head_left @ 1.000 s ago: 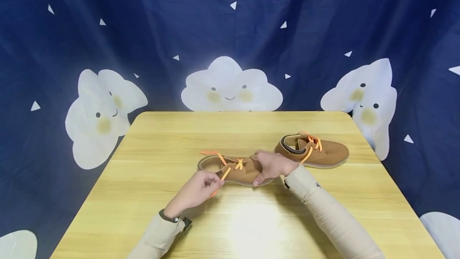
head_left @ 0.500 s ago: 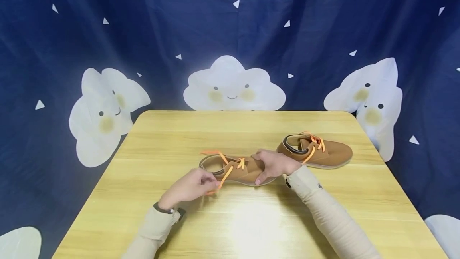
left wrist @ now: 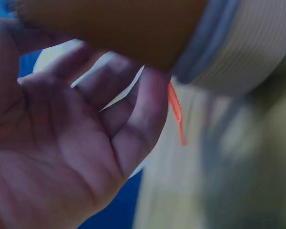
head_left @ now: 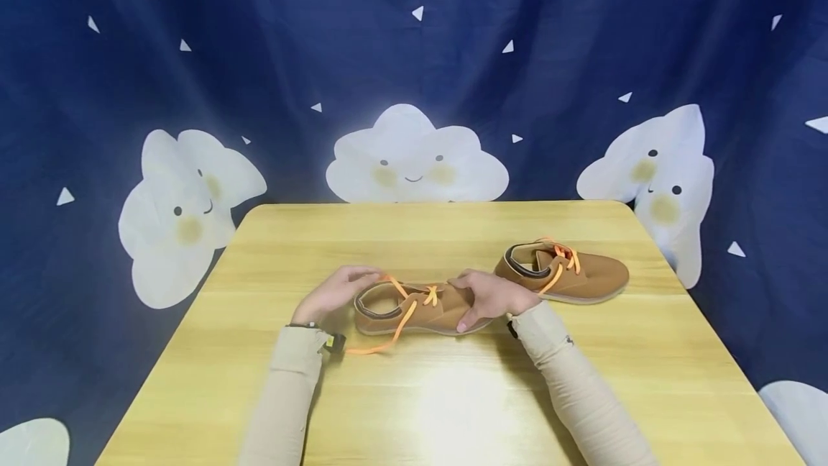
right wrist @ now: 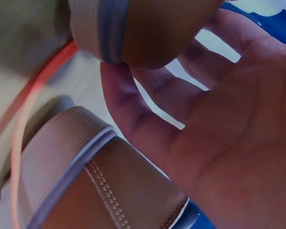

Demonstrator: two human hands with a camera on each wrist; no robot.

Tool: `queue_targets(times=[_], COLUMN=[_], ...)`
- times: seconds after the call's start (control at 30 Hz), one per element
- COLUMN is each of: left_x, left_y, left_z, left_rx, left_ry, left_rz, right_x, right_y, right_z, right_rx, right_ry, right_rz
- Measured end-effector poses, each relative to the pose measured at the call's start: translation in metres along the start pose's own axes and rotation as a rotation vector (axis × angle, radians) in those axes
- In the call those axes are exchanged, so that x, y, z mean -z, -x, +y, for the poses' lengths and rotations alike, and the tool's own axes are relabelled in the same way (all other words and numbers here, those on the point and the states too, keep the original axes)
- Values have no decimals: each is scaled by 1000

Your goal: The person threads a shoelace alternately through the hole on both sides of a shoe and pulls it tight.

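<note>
A tan shoe [head_left: 414,318] with orange laces lies on the table, toe pointing right. My right hand [head_left: 497,295] grips its toe, thumb on the near side and fingers across the top. My left hand [head_left: 335,293] is beyond the heel, its fingertips right at the far orange shoelace [head_left: 394,283]. In the left wrist view, that hand's fingers [left wrist: 150,102] are bent and partly hidden behind the shoe, with an orange lace end [left wrist: 178,114] beside the little finger. Whether they pinch the lace, I cannot tell. The near lace trails onto the table beside the left wrist.
A second tan shoe [head_left: 591,279] with tied orange laces stands at the right, close behind my right hand. The wooden table [head_left: 362,229] ends at a blue curtain [head_left: 414,56] printed with white clouds.
My left hand has released the near lace, which now lies on the table, and has moved away from me to the far lace. The right hand keeps its hold on the toe.
</note>
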State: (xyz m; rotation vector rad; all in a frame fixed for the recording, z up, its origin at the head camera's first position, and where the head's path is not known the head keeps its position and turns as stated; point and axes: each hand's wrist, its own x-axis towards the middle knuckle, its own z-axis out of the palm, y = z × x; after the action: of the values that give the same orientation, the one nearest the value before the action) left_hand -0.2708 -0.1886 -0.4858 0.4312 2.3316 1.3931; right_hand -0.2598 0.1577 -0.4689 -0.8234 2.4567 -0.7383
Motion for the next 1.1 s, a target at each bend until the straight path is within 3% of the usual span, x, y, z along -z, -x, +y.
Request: queue_targets(times=[0.1,0.23,0.43,0.53,0.63,0.73,0.87,0.97,1.1], left_x=[-4,-7,-13,-15,-17,-17,-14,-7,7], left_y=[-5,-11,-17,-19,-20,-20,-19,-16,-7], left_z=[-9,-12,-11,-9,-7,-7,-8,-10,-13], left_rx=[-8,-1,58,64,56,27,-71,-142,-132], left_ry=[96,214,511,564,489,281,-64,-218,-264], left_rz=[-39,-11,172,217,238,278,329,293,186], right_x=[-2,-4,-5,-4,-3,-4,-3,-3,-3], right_y=[0,1,2,1,1,2,1,1,1], right_z=[-1,-1,0,0,0,0,1,2,2], right_rx=[-13,-33,-28,-31,-29,-29,-20,0,20], right_ry=[-28,-65,-82,-90,-94,-89,-75,-49,-18], right_rz=[7,10,15,18,14,9,11,17,21])
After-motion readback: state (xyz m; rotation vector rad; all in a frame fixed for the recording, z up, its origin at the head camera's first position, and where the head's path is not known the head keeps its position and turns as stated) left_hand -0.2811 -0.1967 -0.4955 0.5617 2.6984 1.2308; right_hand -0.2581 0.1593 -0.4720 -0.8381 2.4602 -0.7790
